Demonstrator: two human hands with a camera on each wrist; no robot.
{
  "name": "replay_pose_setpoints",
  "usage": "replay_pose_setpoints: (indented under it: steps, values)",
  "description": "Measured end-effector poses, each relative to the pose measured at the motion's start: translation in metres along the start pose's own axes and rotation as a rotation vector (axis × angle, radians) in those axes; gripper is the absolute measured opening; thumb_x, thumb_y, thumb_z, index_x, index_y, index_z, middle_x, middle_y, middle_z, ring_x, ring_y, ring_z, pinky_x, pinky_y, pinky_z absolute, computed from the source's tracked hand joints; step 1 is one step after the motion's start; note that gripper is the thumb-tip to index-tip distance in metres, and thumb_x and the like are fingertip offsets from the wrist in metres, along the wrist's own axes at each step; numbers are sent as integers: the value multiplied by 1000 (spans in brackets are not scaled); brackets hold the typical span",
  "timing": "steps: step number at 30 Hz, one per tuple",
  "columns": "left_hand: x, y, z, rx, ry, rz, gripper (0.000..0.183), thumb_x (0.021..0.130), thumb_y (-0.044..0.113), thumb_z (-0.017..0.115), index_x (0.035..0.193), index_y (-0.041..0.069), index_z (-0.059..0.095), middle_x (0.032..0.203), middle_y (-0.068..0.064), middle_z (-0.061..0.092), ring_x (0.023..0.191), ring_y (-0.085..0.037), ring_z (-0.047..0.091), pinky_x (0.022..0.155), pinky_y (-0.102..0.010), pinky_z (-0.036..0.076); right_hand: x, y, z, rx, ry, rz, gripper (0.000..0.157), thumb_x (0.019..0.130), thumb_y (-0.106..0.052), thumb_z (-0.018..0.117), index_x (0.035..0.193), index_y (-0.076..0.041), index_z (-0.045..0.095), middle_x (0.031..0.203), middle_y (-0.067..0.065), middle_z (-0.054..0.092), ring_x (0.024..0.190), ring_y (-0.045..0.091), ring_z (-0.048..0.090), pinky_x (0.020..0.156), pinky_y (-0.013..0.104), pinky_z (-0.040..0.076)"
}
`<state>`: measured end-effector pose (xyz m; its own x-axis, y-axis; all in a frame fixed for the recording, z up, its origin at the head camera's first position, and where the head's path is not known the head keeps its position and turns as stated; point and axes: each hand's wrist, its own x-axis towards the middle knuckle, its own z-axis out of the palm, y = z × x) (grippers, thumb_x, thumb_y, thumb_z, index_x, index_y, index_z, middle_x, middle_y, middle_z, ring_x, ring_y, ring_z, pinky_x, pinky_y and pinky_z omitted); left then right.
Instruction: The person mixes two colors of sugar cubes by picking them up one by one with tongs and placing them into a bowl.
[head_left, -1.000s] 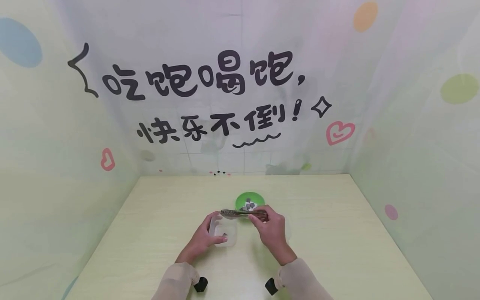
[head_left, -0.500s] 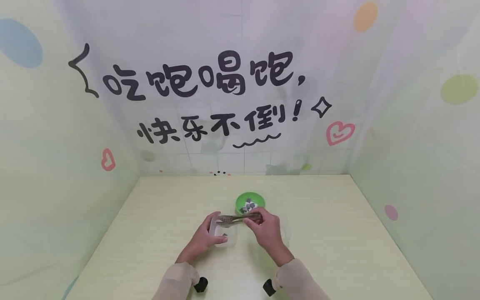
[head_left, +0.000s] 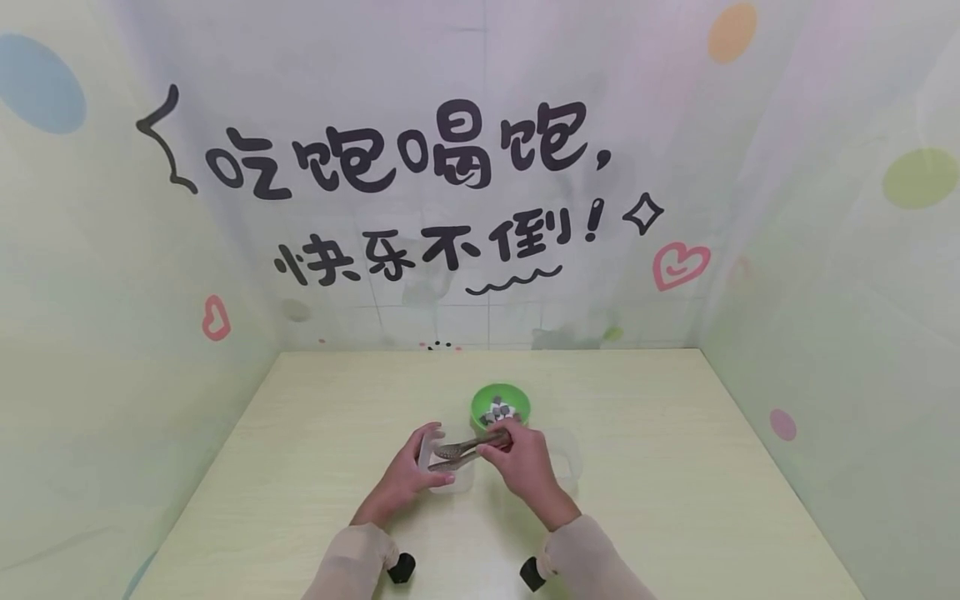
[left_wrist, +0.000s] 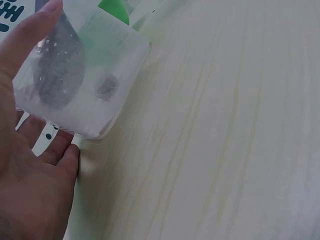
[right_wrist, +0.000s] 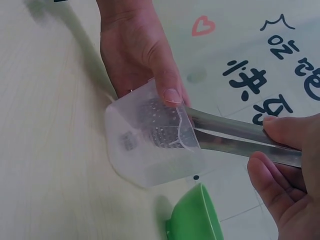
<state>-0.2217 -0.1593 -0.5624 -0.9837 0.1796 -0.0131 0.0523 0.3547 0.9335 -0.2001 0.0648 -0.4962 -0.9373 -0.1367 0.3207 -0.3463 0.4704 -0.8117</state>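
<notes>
My left hand (head_left: 401, 477) grips a small translucent plastic box (right_wrist: 165, 172), thumb over the near side and fingers behind it. A dark little chunk (left_wrist: 107, 88) shows through the box wall. In my right hand (head_left: 527, 463) is a pair of metal food tongs (head_left: 467, 450), pinched between thumb and fingers. Their perforated tips are inside the box, slightly apart, with the chunk a short way beyond them in the right wrist view. Just behind the hands stands a green bowl (head_left: 482, 400) holding several grey and white cubes (head_left: 497, 412).
A clear plastic lid or tray (head_left: 573, 460) lies on the pale wooden table (head_left: 322, 417), partly hidden behind my right hand. Printed fabric walls (head_left: 487, 67) close in the table at the back and both sides.
My right hand has come left and toward me, lowering the tong tips from above the box's far rim into it. The tongs have spread a little. My left hand and the box stay put.
</notes>
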Motion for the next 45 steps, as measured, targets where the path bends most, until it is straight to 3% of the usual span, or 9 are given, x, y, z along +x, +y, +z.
replay_pose_setpoints:
  steps: [9, 21, 31, 38, 45]
  values:
    - [0, -1, -1, 1, -7, 12, 95, 67, 26, 90, 146, 19, 39, 142, -10, 47, 131, -33, 41, 107, -55, 31, 4, -3, 3, -48, -58, 27, 18, 80, -11, 79, 92, -8, 66, 78, -3, 67, 69, 7, 61, 58, 21, 52]
    - [2, -3, 1, -2, -6, 26, 91, 70, 19, 89, 146, 21, 39, 142, -12, 47, 125, -34, 45, 103, -54, 36, 2, -2, 6, -97, -34, 23, 16, 82, -11, 78, 92, -10, 65, 82, 0, 69, 72, 8, 62, 61, 20, 52]
    - [-2, 5, 0, 2, 3, 13, 91, 69, 15, 89, 146, 18, 40, 141, -14, 47, 126, -34, 44, 105, -56, 33, -1, 1, 0, -15, 67, 35, 19, 81, -11, 79, 96, -6, 68, 78, 2, 68, 68, 10, 62, 58, 21, 53]
    - [1, -2, 1, -5, 12, 14, 91, 69, 15, 89, 146, 19, 40, 141, -13, 48, 121, -33, 48, 101, -54, 38, -4, 7, -7, 104, 161, 12, 19, 80, -9, 79, 94, -4, 68, 75, 5, 69, 58, 9, 62, 52, 24, 54]
    - [-8, 21, 0, -12, 25, 17, 88, 70, 4, 86, 145, 9, 40, 138, -19, 48, 119, -39, 48, 99, -55, 38, -5, 7, -14, 152, 240, 20, 19, 80, -7, 79, 94, -2, 68, 75, 5, 71, 56, 9, 62, 51, 25, 53]
